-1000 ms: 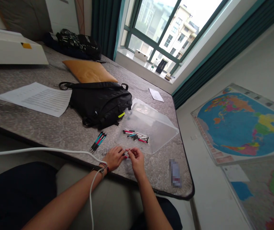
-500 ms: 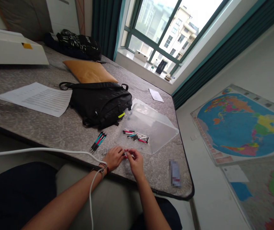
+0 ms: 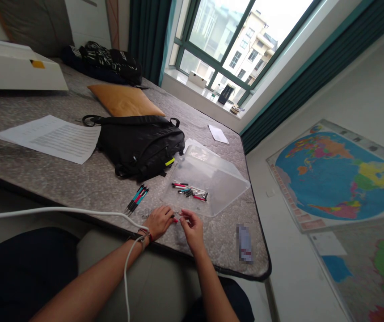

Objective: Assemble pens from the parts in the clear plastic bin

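Note:
My left hand (image 3: 158, 221) and my right hand (image 3: 192, 227) meet over the near edge of the grey mattress (image 3: 78, 179). Both pinch a small pen part (image 3: 176, 216) with a red bit showing between the fingertips. A bunch of assembled pens (image 3: 137, 198) lies just left of my hands. Beyond them a clear plastic tray (image 3: 221, 183) holds several loose pen pieces (image 3: 191, 191) in red, teal and black. A white cable (image 3: 78, 211) runs to my left wrist.
A black bag (image 3: 141, 143) lies behind the pens, printed sheets (image 3: 49, 137) to its left, an orange cushion (image 3: 124, 100) further back. A white box (image 3: 14, 67) sits far left. A small blurred item (image 3: 244, 243) lies near the mattress corner. World maps (image 3: 339, 174) cover the floor at right.
My hands have stayed in place, the fingers shifting slightly on the small pen part. The view has barely moved.

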